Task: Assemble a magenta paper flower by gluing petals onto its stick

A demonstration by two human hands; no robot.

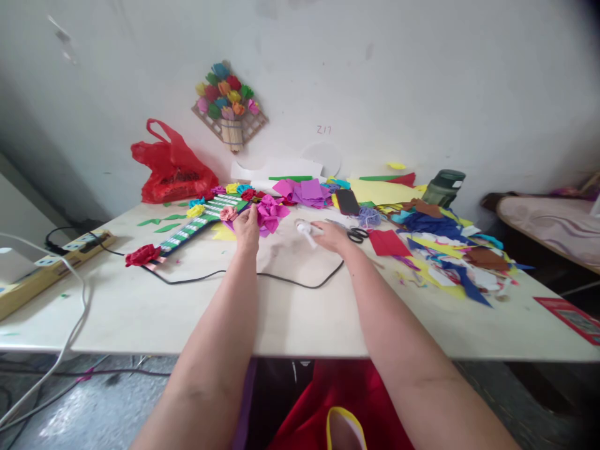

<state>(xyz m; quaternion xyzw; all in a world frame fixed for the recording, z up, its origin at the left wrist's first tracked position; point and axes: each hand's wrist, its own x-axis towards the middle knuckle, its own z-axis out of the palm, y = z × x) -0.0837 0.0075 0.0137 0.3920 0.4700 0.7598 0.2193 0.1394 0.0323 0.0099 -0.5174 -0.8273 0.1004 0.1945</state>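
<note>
My left hand [247, 230] is closed, its fingers pinching the near edge of a magenta paper flower [270, 214]. Just left of it a small salmon paper rose [229, 214] sits at the edge of a green-and-white striped panel [201, 220] with a dark border. My right hand [332, 236] is closed around a white object [307, 231] with a short downward tip; the fingers cover much of it and blur hides its kind. Black scissors [357, 235] lie beside that hand. A red paper rose [143, 255] rests at the panel's lower left end.
A black cord [210, 275] runs from the power strip [56, 269] toward my right wrist. Coloured scraps [450, 250], a phone [347, 202], purple yarn [369, 217] and a bottle [444, 187] are on the right. Behind stands a red bag [175, 165].
</note>
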